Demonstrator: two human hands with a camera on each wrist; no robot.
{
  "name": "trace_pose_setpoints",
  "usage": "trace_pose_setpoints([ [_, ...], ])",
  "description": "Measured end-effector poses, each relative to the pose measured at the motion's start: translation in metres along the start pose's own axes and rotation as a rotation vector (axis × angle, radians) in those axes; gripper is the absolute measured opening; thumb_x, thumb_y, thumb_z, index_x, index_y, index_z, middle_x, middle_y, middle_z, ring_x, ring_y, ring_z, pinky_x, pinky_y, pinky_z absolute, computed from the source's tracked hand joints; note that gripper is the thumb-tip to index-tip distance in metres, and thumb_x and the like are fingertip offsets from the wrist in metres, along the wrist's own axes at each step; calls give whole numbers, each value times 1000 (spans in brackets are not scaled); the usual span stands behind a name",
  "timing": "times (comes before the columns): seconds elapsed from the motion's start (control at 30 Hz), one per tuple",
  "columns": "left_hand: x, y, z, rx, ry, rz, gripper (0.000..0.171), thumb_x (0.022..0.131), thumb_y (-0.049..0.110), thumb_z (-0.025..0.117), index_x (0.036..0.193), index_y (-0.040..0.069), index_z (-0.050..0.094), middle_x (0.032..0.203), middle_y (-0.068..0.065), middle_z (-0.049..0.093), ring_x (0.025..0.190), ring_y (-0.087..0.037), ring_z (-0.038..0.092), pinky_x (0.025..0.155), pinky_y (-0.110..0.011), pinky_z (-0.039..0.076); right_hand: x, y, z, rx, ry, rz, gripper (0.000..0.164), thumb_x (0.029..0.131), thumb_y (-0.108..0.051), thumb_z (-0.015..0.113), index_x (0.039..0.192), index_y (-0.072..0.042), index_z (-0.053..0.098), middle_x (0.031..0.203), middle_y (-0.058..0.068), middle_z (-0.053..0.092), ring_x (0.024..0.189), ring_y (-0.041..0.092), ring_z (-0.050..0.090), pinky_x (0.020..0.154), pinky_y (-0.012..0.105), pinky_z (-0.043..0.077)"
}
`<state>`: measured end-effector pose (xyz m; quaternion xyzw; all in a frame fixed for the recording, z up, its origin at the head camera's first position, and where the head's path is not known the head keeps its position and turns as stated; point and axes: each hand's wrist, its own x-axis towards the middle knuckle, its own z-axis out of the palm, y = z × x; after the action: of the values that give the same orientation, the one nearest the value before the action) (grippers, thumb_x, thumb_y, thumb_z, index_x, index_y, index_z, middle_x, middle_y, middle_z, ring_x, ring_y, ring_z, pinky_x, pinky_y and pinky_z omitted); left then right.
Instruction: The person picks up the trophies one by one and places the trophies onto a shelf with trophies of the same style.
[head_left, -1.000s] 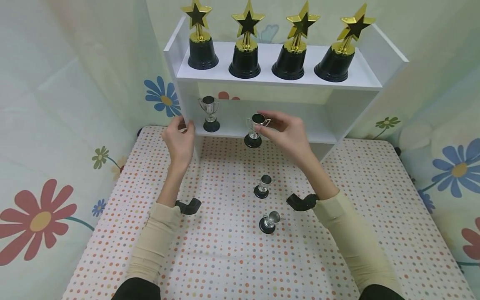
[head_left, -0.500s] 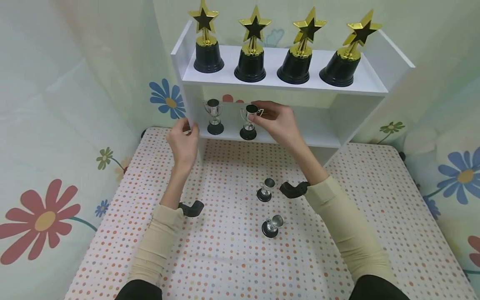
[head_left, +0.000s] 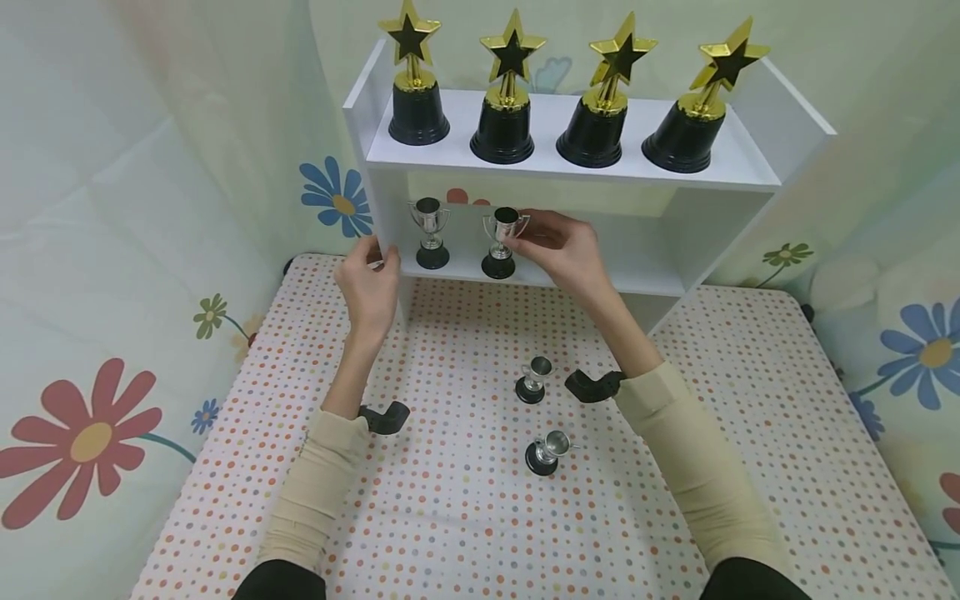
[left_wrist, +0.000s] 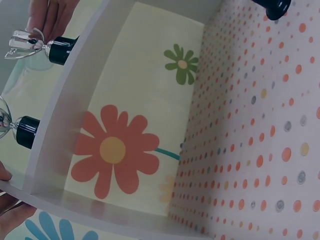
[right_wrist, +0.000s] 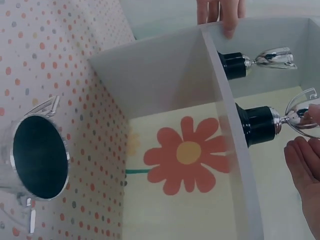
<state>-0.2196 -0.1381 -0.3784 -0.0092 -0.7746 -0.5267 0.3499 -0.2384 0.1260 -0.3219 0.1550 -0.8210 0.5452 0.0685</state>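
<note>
My right hand (head_left: 566, 254) pinches a small silver trophy cup (head_left: 498, 265) by its bowl and handle. The cup is upright, its black base on the middle board of a white shelf unit (head_left: 570, 172). To its left another silver cup (head_left: 432, 257) stands on the same board. My left hand (head_left: 367, 287) grips the front edge of the unit's left side panel, and in the right wrist view its thumb (right_wrist: 229, 17) laps over the inner face. Two more silver cups, a nearer one (head_left: 547, 450) and a farther one (head_left: 534, 382), stand on the table.
Several gold star trophies (head_left: 502, 129) with black bases line the top board. A white dotted cloth (head_left: 450, 500) covers the table. Flower-printed curtains (head_left: 97, 275) hang on the sides and behind. A black wrist mount (head_left: 592, 386) juts inward near the farther loose cup.
My right hand has brought the silver cup from the board's front edge back onto the board, beside the other cup. The left hand stays on the side panel. The head view shifted slightly.
</note>
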Motion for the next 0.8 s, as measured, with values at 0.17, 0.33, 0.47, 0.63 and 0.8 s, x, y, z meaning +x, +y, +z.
trace_pose_setpoints([
  [0.17, -1, 1, 0, 0, -7, 4, 20, 92, 6, 61, 107, -1, 70, 101, -17, 73, 89, -24, 70, 77, -34, 61, -11, 6, -6, 58, -2, -10, 40, 84, -25, 76, 119, -10, 67, 118, 9, 69, 110, 18, 66, 94, 23, 54],
  [0.33, -1, -1, 0, -4, -9, -3, 20, 92, 7, 60, 108, 0, 70, 101, -17, 72, 89, -24, 68, 78, -35, 61, -26, 11, -13, 80, 13, -30, 41, 85, -20, 75, 122, -6, 66, 120, 13, 68, 109, 18, 66, 93, 20, 54],
  [0.47, -1, -1, 0, -3, -7, -4, 20, 92, 7, 60, 107, 0, 70, 100, -17, 72, 89, -24, 68, 78, -36, 61, -44, 17, -16, 144, 9, -37, 42, 85, -15, 74, 124, -2, 64, 122, 17, 66, 110, 25, 66, 92, 21, 54],
  [0.63, -2, 1, 0, -2, -10, 0, 19, 92, 7, 60, 107, -2, 70, 98, -17, 72, 88, -24, 68, 78, -37, 61, -69, 27, -19, 138, 9, -52, 40, 85, -11, 73, 123, -2, 64, 121, 19, 67, 109, 28, 66, 92, 21, 54],
  [0.8, -3, 2, 0, 3, -11, -17, 20, 93, 8, 60, 107, -1, 70, 99, -17, 72, 88, -24, 68, 78, -36, 61, -94, 37, -20, 23, -12, -3, 38, 87, -20, 73, 123, -12, 65, 122, 6, 68, 109, 15, 66, 96, 21, 52],
])
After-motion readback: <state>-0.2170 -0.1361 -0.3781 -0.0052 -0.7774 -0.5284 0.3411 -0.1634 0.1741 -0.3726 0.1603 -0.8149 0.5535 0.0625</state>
